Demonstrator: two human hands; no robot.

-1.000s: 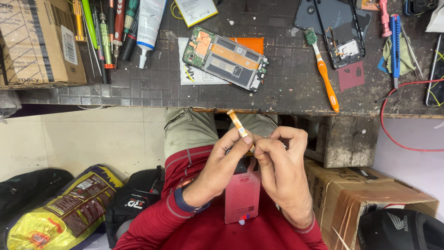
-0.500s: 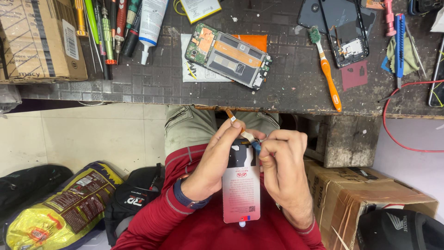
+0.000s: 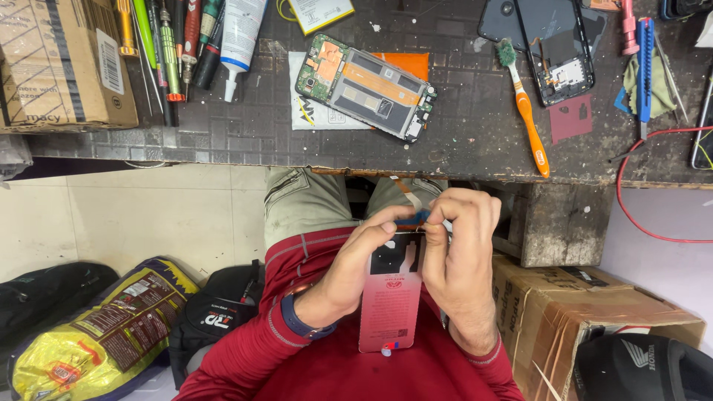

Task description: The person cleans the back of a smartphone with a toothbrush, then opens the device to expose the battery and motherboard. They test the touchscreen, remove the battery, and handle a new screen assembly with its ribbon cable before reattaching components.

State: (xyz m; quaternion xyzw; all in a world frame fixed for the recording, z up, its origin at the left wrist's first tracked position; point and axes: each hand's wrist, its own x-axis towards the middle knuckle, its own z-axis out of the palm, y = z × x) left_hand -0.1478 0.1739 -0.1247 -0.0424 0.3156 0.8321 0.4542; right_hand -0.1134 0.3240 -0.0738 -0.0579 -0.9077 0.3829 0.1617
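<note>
My left hand (image 3: 356, 263) and my right hand (image 3: 464, 256) are both over my lap, below the workbench edge. Together they grip the top of a flat pink rectangular part (image 3: 390, 304) with a dark patch near its upper end. My fingertips pinch a small blue tab (image 3: 411, 218) at that top edge, and an orange flex strip (image 3: 407, 191) sticks up behind them. On the bench above lies an opened phone (image 3: 365, 85) with its circuit board and frame exposed.
The dark workbench (image 3: 245, 134) carries screwdrivers (image 3: 167, 48), a white glue tube (image 3: 239, 33), an orange toothbrush (image 3: 526, 111), a black back cover (image 3: 553, 48) and a cardboard box (image 3: 63, 63). Bags (image 3: 104, 327) lie at the floor's left; cardboard boxes (image 3: 587, 319) stand at the right.
The orange strip, held up high between my fingers a second ago, has come down behind them. The pink part has shifted up, and my fingertips now pinch its top edge.
</note>
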